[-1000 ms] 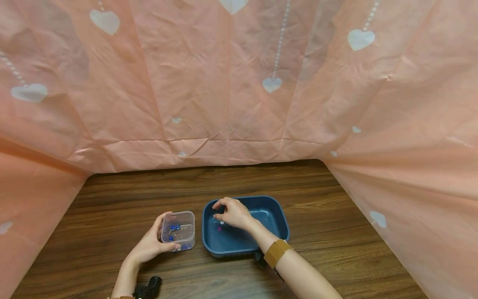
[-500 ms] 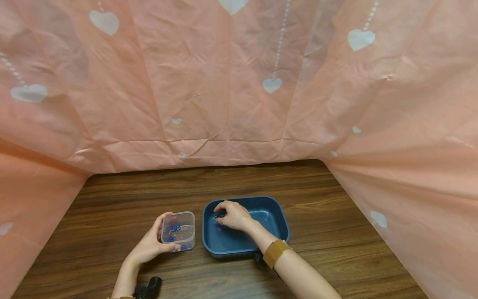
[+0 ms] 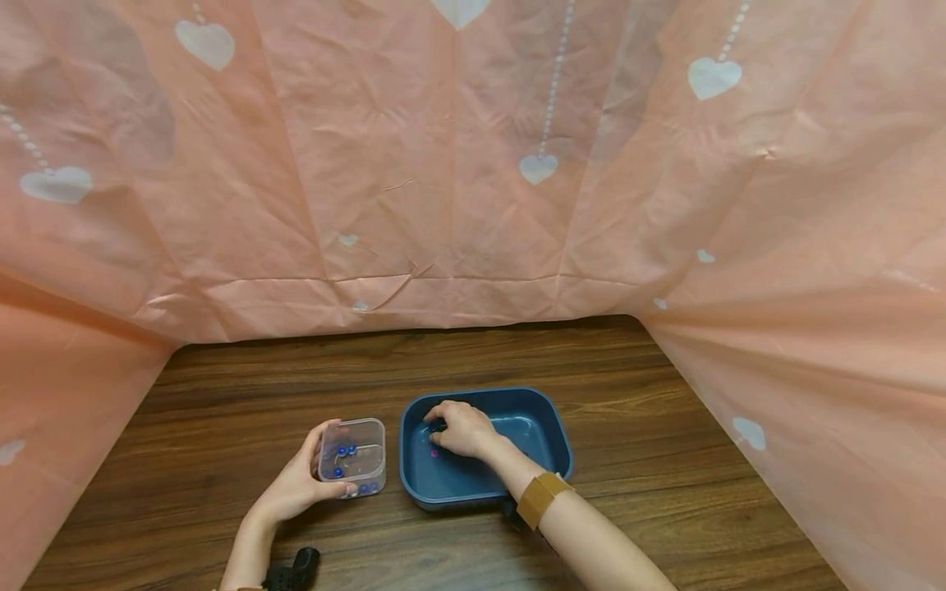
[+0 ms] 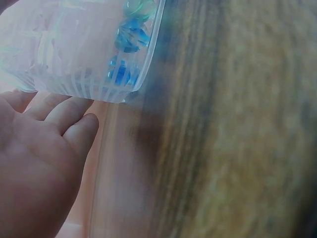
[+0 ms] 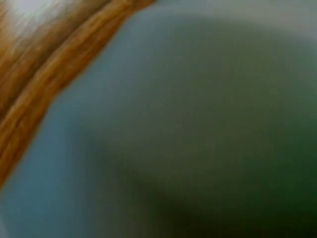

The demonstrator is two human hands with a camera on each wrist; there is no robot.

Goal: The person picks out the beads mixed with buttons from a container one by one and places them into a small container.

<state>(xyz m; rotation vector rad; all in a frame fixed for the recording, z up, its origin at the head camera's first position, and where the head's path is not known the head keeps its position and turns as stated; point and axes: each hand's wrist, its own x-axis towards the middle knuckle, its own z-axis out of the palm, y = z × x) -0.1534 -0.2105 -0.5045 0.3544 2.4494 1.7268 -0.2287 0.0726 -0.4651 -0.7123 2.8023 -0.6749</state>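
My left hand [image 3: 296, 483] grips a small clear plastic box [image 3: 373, 460], thumb on its near side and fingers round the left and far side. Several blue glassy beads [image 3: 342, 451] lie in the box; through its wall in the left wrist view, blue beads [image 4: 132, 35] and a greenish one [image 4: 139, 7] show. My right hand [image 3: 466, 428] reaches down into a blue rectangular basin [image 3: 480, 497], thumb and forefinger bent with their tips apart. A tiny pink bead [image 3: 434, 453] lies just below the thumb. What is under the palm is hidden.
Both containers stand side by side on a dark wood table [image 3: 636, 427], a narrow gap between them. A pink curtain with hearts [image 3: 443, 205] encloses the back and sides. Black wrist devices, one by the left forearm [image 3: 294, 570], sit low over the table. The right wrist view is blurred.
My right hand has sunk slightly lower and nearer in the basin, thumb tip closer to the pink bead. A pale bead seen earlier is now hidden by the hand. The left hand stays still.
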